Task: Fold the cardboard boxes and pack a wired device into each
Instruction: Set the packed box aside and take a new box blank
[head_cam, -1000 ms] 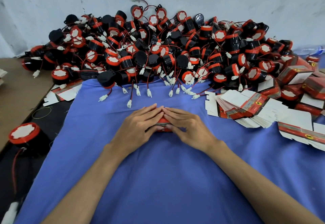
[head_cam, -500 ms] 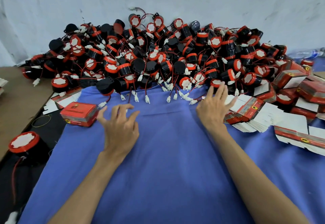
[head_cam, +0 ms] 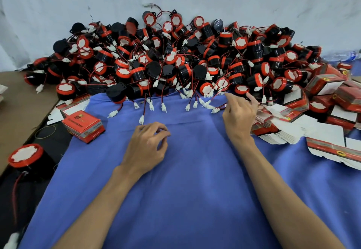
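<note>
With both grips held loose and empty, the left hand [head_cam: 148, 147] over the blue cloth [head_cam: 195, 190] and the right hand [head_cam: 238, 116] at the edge of the wired devices [head_cam: 175, 63] beside the flat cartons [head_cam: 273, 131], neighbours could be dragged out by tangled wires.

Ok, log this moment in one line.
left hand: empty, above blue cloth | right hand: empty, by flat box stack | closed box: cloth's left edge | device pile: behind
</note>
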`<state>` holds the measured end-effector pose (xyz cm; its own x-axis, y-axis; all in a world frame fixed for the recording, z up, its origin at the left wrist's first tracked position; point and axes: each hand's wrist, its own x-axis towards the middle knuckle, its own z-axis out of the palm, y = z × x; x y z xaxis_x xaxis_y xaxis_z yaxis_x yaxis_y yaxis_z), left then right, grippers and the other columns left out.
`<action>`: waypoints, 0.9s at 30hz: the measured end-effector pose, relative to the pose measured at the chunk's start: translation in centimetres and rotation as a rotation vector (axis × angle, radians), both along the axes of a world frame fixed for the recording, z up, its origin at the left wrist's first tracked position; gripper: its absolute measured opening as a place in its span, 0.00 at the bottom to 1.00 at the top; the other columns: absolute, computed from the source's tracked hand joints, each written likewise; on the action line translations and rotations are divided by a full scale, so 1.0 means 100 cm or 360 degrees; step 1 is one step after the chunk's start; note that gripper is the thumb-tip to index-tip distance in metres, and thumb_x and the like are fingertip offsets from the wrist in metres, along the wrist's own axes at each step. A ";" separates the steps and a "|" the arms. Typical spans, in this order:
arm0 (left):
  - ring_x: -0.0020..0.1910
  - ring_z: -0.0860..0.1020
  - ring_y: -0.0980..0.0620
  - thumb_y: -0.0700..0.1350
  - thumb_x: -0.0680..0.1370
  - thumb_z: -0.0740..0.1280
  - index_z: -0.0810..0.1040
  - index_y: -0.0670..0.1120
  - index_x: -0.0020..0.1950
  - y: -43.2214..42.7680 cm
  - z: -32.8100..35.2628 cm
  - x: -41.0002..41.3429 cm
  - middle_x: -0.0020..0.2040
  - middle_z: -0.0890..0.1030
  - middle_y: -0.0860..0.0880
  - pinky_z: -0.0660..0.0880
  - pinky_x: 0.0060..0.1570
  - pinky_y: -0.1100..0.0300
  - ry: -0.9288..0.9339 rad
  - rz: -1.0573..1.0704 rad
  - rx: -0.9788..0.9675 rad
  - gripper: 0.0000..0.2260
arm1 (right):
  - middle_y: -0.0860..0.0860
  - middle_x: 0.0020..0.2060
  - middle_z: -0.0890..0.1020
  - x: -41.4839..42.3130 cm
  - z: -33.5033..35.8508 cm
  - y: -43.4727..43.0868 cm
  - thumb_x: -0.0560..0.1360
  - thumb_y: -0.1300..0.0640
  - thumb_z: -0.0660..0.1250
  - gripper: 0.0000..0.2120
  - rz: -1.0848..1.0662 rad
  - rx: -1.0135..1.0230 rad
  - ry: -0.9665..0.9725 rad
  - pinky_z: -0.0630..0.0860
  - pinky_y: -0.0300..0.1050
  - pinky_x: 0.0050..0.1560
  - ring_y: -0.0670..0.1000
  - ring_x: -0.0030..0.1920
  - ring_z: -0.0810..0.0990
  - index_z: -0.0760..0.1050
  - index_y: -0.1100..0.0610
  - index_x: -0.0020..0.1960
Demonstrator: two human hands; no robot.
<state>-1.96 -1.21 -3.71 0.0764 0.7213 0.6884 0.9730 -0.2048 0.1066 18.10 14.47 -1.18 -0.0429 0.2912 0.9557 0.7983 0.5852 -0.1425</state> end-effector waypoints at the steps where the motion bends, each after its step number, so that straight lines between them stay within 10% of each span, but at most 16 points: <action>1: 0.41 0.81 0.47 0.37 0.73 0.66 0.84 0.42 0.46 -0.001 0.001 0.001 0.46 0.82 0.48 0.76 0.45 0.52 -0.0078 -0.0080 -0.0029 0.07 | 0.54 0.33 0.83 -0.004 0.006 -0.002 0.63 0.79 0.65 0.17 0.0143 0.0138 0.0010 0.76 0.55 0.53 0.54 0.32 0.81 0.83 0.64 0.43; 7: 0.47 0.84 0.50 0.57 0.77 0.60 0.73 0.51 0.65 -0.002 0.022 0.020 0.51 0.85 0.49 0.80 0.44 0.59 -0.2453 -0.0581 -0.0514 0.19 | 0.55 0.43 0.85 -0.045 0.014 -0.071 0.73 0.72 0.66 0.08 0.1098 0.0438 -0.0392 0.76 0.49 0.50 0.53 0.42 0.84 0.83 0.65 0.45; 9: 0.40 0.83 0.54 0.54 0.78 0.61 0.71 0.51 0.68 -0.001 0.022 0.020 0.46 0.84 0.46 0.78 0.36 0.64 -0.2701 -0.0587 -0.0600 0.19 | 0.54 0.42 0.85 -0.054 -0.001 -0.097 0.74 0.67 0.69 0.04 0.1367 0.0330 -0.0758 0.77 0.50 0.52 0.54 0.44 0.84 0.82 0.64 0.43; 11: 0.30 0.77 0.56 0.42 0.80 0.63 0.72 0.50 0.68 -0.004 0.019 0.021 0.37 0.79 0.47 0.75 0.29 0.66 -0.2560 -0.0482 -0.0564 0.16 | 0.54 0.41 0.85 -0.053 -0.012 -0.109 0.75 0.60 0.71 0.06 0.1442 0.0121 -0.0866 0.77 0.51 0.51 0.55 0.44 0.84 0.82 0.63 0.41; 15: 0.41 0.82 0.54 0.36 0.79 0.64 0.75 0.49 0.62 -0.002 0.013 0.018 0.46 0.85 0.48 0.80 0.40 0.62 -0.2446 -0.0421 -0.0281 0.14 | 0.55 0.55 0.82 -0.043 -0.008 -0.106 0.75 0.56 0.67 0.11 0.1017 -0.0066 -0.0350 0.71 0.52 0.61 0.54 0.55 0.80 0.82 0.61 0.52; 18: 0.44 0.82 0.54 0.37 0.80 0.64 0.78 0.53 0.57 0.000 0.011 0.018 0.48 0.84 0.51 0.81 0.44 0.58 -0.2336 -0.0334 -0.0183 0.13 | 0.54 0.69 0.68 -0.041 -0.002 -0.106 0.77 0.49 0.66 0.24 0.0749 -0.0895 0.0282 0.60 0.46 0.69 0.51 0.69 0.65 0.69 0.58 0.69; 23: 0.44 0.79 0.61 0.36 0.80 0.64 0.80 0.57 0.46 0.001 0.008 0.019 0.44 0.83 0.61 0.76 0.44 0.66 -0.1943 -0.0087 -0.0029 0.15 | 0.44 0.64 0.70 -0.035 -0.005 -0.096 0.79 0.53 0.64 0.23 0.1047 -0.1667 0.1312 0.75 0.48 0.61 0.43 0.63 0.72 0.64 0.52 0.72; 27: 0.53 0.69 0.62 0.43 0.75 0.73 0.79 0.57 0.46 0.002 0.006 0.018 0.53 0.69 0.54 0.66 0.54 0.70 -0.1467 0.0142 0.0050 0.09 | 0.50 0.46 0.84 -0.038 -0.010 -0.099 0.80 0.56 0.63 0.06 0.1381 -0.2016 0.1517 0.81 0.49 0.45 0.53 0.48 0.82 0.78 0.53 0.52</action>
<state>-0.20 -0.97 -3.15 -0.5660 0.6782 0.4687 0.5186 -0.1491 0.8419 14.32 4.58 -2.14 -0.1918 0.9812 -0.0194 -0.2570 -0.0693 -0.9639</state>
